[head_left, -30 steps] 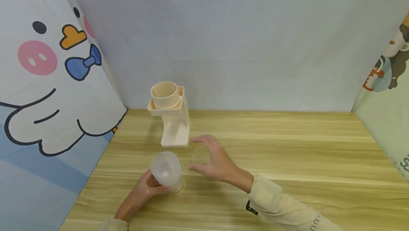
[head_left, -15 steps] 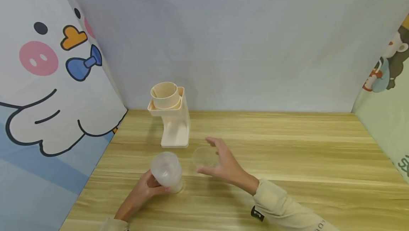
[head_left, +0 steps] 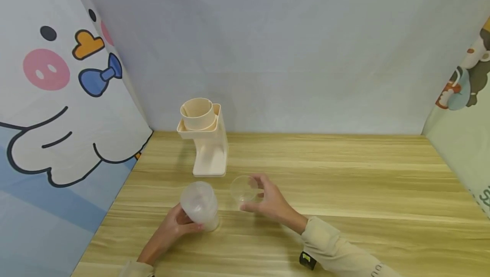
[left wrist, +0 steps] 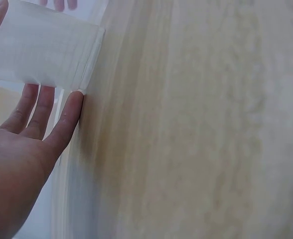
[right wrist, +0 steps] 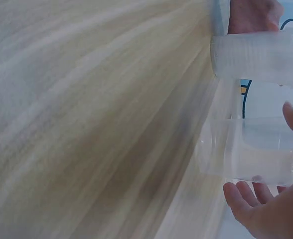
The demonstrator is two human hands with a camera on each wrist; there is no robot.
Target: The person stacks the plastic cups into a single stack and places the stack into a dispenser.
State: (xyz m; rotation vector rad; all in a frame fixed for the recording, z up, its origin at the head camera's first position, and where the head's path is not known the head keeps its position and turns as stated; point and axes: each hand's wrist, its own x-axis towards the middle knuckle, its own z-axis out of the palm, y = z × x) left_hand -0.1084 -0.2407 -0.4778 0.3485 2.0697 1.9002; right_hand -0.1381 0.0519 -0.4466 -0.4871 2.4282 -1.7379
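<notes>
My left hand (head_left: 174,228) grips a stack of nested translucent plastic cups (head_left: 199,202) from its left side, with the stack's base down at the table. In the left wrist view the cup stack (left wrist: 42,47) lies between thumb and fingers. Right of it, a single clear plastic cup (head_left: 242,189) stands with its mouth up. My right hand (head_left: 269,202) holds that cup from the right, thumb at the near side and fingers at the far side. In the right wrist view the clear cup (right wrist: 266,154) has the fingertips (right wrist: 256,180) against its wall.
Behind the cups stands a cream plastic stand (head_left: 210,158) with a short round tube (head_left: 197,113) set in its top. The wood-grain table (head_left: 344,175) ends at a pale cloth backdrop (head_left: 291,55). A cartoon-printed cloth (head_left: 49,111) borders the left side.
My right hand drew back a little to the right with spread fingers, then its thumb and fingers came closer together around the clear cup. The left hand and stack stayed put.
</notes>
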